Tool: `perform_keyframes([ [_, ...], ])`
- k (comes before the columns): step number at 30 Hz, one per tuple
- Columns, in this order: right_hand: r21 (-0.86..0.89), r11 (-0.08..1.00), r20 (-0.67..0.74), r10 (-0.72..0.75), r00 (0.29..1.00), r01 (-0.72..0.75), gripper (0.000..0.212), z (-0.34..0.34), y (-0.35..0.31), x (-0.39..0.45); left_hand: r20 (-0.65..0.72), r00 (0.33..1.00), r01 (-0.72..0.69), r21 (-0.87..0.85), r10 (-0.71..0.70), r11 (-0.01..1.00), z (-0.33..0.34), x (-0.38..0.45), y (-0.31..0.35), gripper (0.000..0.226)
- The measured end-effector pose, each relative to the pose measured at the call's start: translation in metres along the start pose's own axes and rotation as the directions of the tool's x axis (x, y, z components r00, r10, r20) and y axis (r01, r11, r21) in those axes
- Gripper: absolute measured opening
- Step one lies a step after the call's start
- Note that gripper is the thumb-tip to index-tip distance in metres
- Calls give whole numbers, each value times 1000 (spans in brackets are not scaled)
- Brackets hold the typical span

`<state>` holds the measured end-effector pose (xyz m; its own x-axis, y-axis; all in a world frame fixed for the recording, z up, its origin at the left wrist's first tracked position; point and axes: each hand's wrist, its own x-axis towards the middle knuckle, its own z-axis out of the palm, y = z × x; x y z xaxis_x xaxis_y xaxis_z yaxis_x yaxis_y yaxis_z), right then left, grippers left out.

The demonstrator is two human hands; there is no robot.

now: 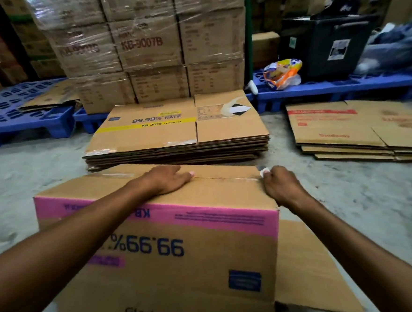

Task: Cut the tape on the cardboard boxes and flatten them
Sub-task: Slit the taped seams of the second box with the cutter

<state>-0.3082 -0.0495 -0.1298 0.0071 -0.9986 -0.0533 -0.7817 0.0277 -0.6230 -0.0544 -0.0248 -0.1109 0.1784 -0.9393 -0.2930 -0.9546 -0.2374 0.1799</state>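
Your hands on the taped box, cutter at the seam's right end.

Your left hand (pixel 165 179) lies flat and open, palm down, on the top of the box (pixel 172 250), fingers spread toward the taped seam (pixel 226 177) and gripping nothing. Your right hand (pixel 281 187) is closed around a small cutter (pixel 263 170), whose tip sits at the right end of that seam, by the top's right edge. The box stands upside down on the floor (pixel 349 194) with its pink band uppermost, and one loose flap (pixel 310 270) juts out low on its right side. Just beyond it lies a stack (pixel 176 133) of flattened boxes, and a second, smaller stack (pixel 359 130) rests well apart toward the floor's right edge. Wrapped cartons (pixel 148 45) stand on blue pallets (pixel 26 114) behind.
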Motion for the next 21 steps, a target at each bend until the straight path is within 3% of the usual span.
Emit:
perform_keyframes([
  [5,-37,999,7,-35,999,35,35,23,7,13,-110,993,54,129,-40,990,42,30,2,72],
  [9,-11,998,-48,-54,997,54,32,46,28,-9,-220,974,66,99,-43,993,89,21,-3,78],
  [14,84,992,-74,-90,993,96,27,60,47,-28,-217,976,22,57,-9,998,93,12,-14,73],
  [16,222,971,-37,-85,996,91,28,59,51,-28,-220,974,-32,90,52,995,82,13,-13,67],
  [19,503,861,132,9,991,-75,30,43,60,-25,-139,983,-104,136,123,985,63,26,10,60],
  [21,557,817,210,33,977,-148,30,33,67,-21,-55,992,-105,98,111,990,57,48,38,65],
])
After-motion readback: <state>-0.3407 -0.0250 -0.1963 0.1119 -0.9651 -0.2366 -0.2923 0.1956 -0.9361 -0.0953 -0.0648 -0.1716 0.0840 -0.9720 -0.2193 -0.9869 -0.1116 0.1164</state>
